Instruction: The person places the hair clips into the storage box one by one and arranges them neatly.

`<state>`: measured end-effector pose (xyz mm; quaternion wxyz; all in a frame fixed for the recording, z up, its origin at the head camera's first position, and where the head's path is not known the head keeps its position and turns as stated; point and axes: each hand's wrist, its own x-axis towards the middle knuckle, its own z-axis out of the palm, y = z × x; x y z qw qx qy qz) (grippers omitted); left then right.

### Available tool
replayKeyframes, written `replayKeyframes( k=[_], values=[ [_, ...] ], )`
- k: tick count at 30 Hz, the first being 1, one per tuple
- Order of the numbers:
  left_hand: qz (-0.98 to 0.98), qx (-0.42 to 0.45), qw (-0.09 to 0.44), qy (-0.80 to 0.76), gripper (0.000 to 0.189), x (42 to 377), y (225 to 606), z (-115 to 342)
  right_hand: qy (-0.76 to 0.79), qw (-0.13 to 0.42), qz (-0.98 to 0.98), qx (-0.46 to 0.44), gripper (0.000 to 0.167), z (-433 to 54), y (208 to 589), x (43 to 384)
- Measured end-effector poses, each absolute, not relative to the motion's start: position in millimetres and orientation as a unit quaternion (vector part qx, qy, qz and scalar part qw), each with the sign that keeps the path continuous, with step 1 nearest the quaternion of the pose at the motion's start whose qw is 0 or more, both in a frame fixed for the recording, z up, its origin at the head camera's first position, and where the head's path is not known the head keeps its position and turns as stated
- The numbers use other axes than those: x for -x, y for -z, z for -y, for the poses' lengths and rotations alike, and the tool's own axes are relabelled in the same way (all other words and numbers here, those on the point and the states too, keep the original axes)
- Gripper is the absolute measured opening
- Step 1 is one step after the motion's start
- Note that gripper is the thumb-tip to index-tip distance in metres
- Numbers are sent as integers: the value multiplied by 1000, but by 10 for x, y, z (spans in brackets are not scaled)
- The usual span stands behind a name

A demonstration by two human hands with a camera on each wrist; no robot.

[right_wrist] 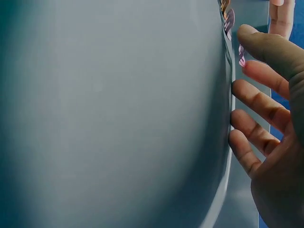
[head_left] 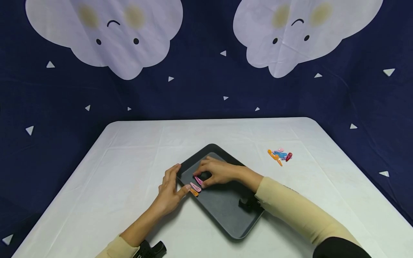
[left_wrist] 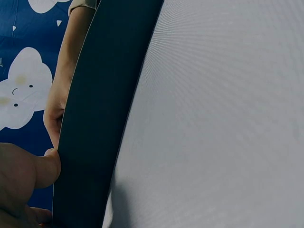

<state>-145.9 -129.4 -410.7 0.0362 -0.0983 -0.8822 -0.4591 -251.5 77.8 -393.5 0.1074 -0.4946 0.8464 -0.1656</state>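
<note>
- Right hand (head_left: 217, 172) over the tray (head_left: 226, 215), thumb and index nearly closed, a bright pink clip (head_left: 198, 180) pinched between them, other fingers loosely spread!
- Left hand (head_left: 169, 190) opposite, fingers fairly straight at the tray's edge, thumb on the rim, gripping no clip.
- Just by that left thumb, a pale pink clip (head_left: 195, 187) and an orange clip (head_left: 194, 192) lie side by side in the tray.
- Placement looks to be the step here: the third clip going in alongside that pair.
- The next move calls for a clean release, no nudging the neighbours.
- Beyond the right hand, off to its right, a loose clip pile (head_left: 280, 154) waits on the tabletop (head_left: 129, 161).
</note>
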Motion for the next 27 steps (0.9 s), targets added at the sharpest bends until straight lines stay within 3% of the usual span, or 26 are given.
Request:
replayKeyframes(
  k=[27],
  values=[
    [881, 100, 27, 462, 73, 1468, 4112, 1295, 142, 112, -856, 484, 47, -769, 3981, 2481]
  ],
)
